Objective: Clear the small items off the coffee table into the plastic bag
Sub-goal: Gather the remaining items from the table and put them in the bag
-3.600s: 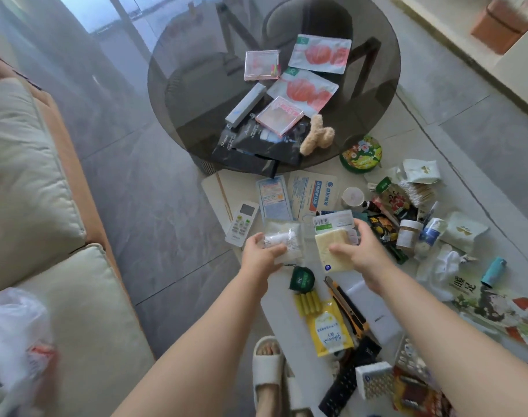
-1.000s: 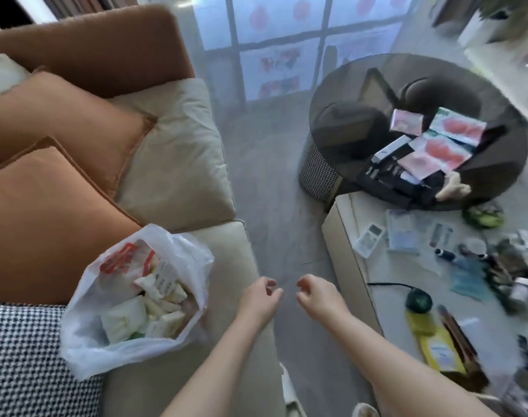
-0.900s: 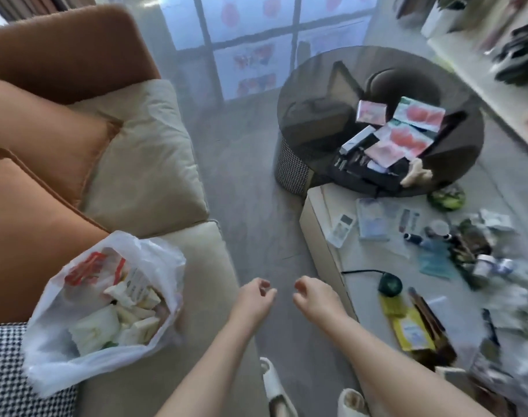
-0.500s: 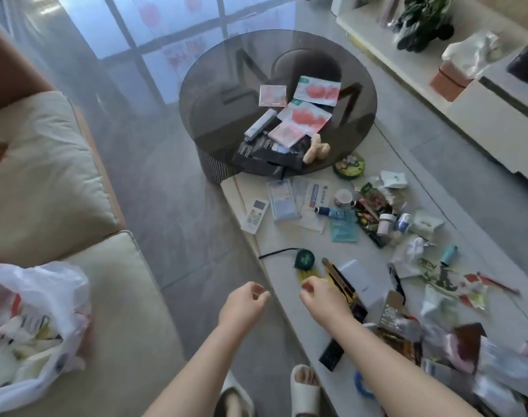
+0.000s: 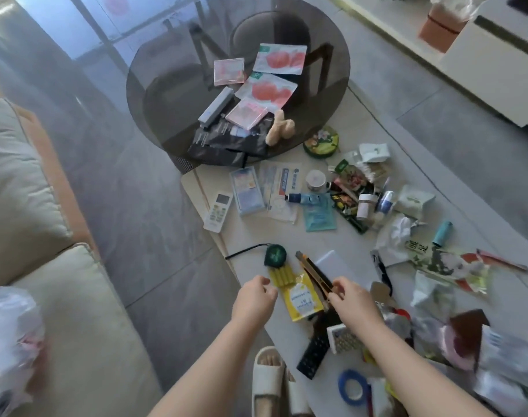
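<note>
A living room, seen from above: grey tiled floor, a cream sofa (image 5: 31, 206) down the left of the frame, a round dark glass table (image 5: 238, 85) at upper centre and my pale coffee table (image 5: 256, 236) running from centre to lower right.

The clearing is far from finished, by my reckoning. The plastic bag (image 5: 13, 335) sits on the sofa at the lower left edge, blurred, with something pale inside that I cannot make out. On the coffee table a great deal is left: a white remote (image 5: 218, 211) at its near corner, a teal sachet (image 5: 319, 216), a green tape measure (image 5: 276, 256), a yellow packet (image 5: 298, 293), a box cutter (image 5: 313, 273), a black remote (image 5: 315, 350), small bottles and crumpled wrappers toward the right, a roll of blue tape (image 5: 353, 386) at the bottom.

My left hand (image 5: 253, 299), low centre, hovers just over the table edge beside the yellow packet, fingers loosely curled and grasping nothing. My right hand (image 5: 351, 297) reaches at the near end of the box cutter, thumb and fingertips drawn toward a pinch; whether they already touch it I cannot tell.
</note>
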A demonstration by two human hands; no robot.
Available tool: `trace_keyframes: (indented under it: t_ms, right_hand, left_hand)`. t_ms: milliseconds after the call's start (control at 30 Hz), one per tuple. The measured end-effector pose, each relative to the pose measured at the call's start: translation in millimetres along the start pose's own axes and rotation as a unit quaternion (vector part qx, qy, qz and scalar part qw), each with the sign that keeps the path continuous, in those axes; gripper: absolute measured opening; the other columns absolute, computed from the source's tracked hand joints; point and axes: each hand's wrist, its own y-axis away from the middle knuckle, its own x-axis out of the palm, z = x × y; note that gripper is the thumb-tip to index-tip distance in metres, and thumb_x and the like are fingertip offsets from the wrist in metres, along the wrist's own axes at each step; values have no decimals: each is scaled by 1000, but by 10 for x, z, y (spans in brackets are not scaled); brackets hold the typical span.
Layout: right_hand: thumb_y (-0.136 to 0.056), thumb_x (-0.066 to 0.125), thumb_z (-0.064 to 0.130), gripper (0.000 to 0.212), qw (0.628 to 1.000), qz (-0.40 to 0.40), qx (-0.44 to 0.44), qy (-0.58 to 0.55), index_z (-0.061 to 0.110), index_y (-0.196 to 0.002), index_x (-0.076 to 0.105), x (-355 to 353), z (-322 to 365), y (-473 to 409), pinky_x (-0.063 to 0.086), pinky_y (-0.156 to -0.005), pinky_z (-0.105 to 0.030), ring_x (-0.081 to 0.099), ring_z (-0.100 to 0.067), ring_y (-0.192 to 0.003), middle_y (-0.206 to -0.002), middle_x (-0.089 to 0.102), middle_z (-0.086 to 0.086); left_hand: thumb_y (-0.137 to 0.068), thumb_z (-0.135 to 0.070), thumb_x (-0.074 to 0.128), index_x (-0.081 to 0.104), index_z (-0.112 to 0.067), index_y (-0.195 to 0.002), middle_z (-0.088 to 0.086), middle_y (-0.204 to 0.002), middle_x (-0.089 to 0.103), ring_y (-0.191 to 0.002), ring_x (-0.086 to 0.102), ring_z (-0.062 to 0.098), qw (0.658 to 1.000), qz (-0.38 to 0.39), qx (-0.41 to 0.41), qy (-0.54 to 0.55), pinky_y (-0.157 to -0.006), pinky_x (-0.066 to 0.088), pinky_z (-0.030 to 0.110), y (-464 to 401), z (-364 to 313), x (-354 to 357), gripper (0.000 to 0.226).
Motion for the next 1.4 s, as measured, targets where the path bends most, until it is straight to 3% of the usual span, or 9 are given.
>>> trace_keyframes:
  t_ms: [200,467,733,833,1000,1200,1300,1400]
  right_hand:
    - [-95,49,24,39,999,-9,31,39,16,-133,46,243,-178,-499,48,-92,-36,53,-23,-116,-130,55,-4]
    - [-91,53,29,42,992,-50,3,118,26,-131,43,663,-169,-1010,44,-86,-35,46,-24,-114,-122,50,-3]
    - [-92,52,22,39,973,-90,-25,211,24,-128,39,819,-157,-1151,43,-82,-32,44,-23,-110,-118,44,-4]
    - [-91,52,22,34,970,-97,-47,220,22,-123,41,839,-171,-1165,41,-76,-30,45,-22,-106,-115,47,-3]
    - [-92,54,26,41,976,-85,-54,194,23,-130,38,783,-225,-1179,44,-81,-31,45,-22,-109,-118,48,-3]
    - [-92,57,31,37,989,-73,-3,130,19,-125,48,575,-171,-1144,45,-80,-34,46,-24,-111,-120,50,-7]
    - [-92,56,32,34,997,-51,16,47,21,-124,50,490,-122,-1064,44,-76,-34,54,-25,-106,-118,57,-4]
    - [-91,57,33,32,998,-2,46,-49,20,-120,53,566,-41,-965,47,-78,-32,59,-23,-101,-112,63,-2]
  left_hand:
    - [-92,-24,50,38,-15,-142,9,-138,46,-126,47,24,1000,-15,-5,-16,-95,41,33,-640,-57,296,52]
    - [-89,-22,54,32,-19,-144,11,-138,42,-127,37,29,998,-63,-5,-31,-102,36,37,-1220,-26,551,59]
    - [-84,-42,66,37,-14,-139,8,-137,46,-129,39,27,997,-75,-13,-28,-104,36,39,-1502,-37,610,69]
    - [-79,-43,71,44,-11,-132,10,-131,49,-124,45,28,998,-59,-24,-9,-102,42,41,-1559,-57,623,68]
    - [-82,-43,68,50,-13,-129,13,-126,47,-119,47,30,999,-35,-26,-2,-101,43,42,-1558,-61,606,59]
    - [-87,-32,62,57,-8,-124,16,-124,54,-103,59,31,992,-23,-69,107,-86,50,37,-1421,85,452,44]
    - [-90,-22,63,55,-2,-126,11,-114,60,-98,60,26,964,-11,-105,244,-86,52,37,-1258,167,406,42]
    - [-89,-14,64,50,0,-128,12,-111,60,-95,58,23,931,24,-144,336,-71,51,26,-1064,197,443,43]
